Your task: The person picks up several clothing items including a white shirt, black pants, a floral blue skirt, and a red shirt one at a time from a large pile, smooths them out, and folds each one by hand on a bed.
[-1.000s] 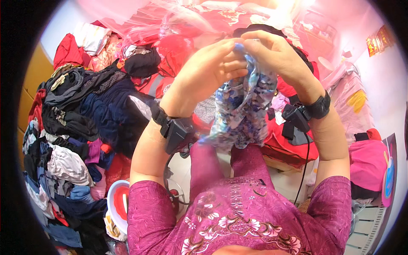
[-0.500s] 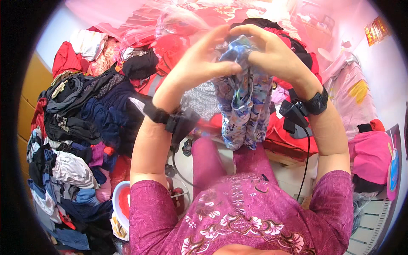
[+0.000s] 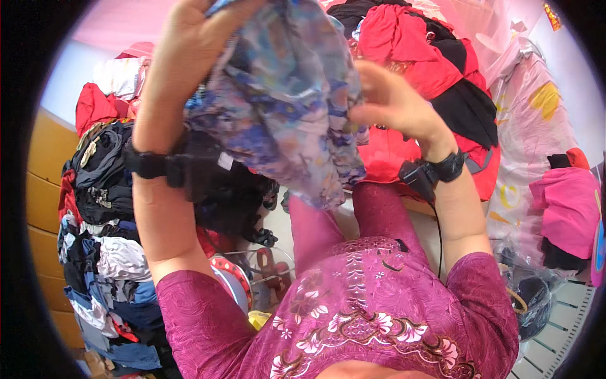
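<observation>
A piece of thin clothing [image 3: 284, 107], patterned in blue, white and purple, hangs bunched in front of me. My left hand [image 3: 196, 38] grips it near its upper left corner, partly cut off by the picture's top edge. On the garment's right side is my right hand [image 3: 394, 104], thumb and fingers spread apart and somewhat blurred. Its thumb tip meets or nearly meets the cloth's edge; I cannot tell which. The lower end of the garment dangles above my knees.
Piled dark and light clothes [image 3: 120, 259] rise on the left beside yellow drawers [image 3: 47, 208]. Red and black clothes [image 3: 410, 57] lie ahead. Pink clothing [image 3: 565, 202] sits at the right near a clear plastic bag [image 3: 533, 303]. A basin [image 3: 230, 281] stands by my left arm.
My left hand has moved up and left, spreading the garment wider and closer to me. My right hand has come down from the garment's top to its right side.
</observation>
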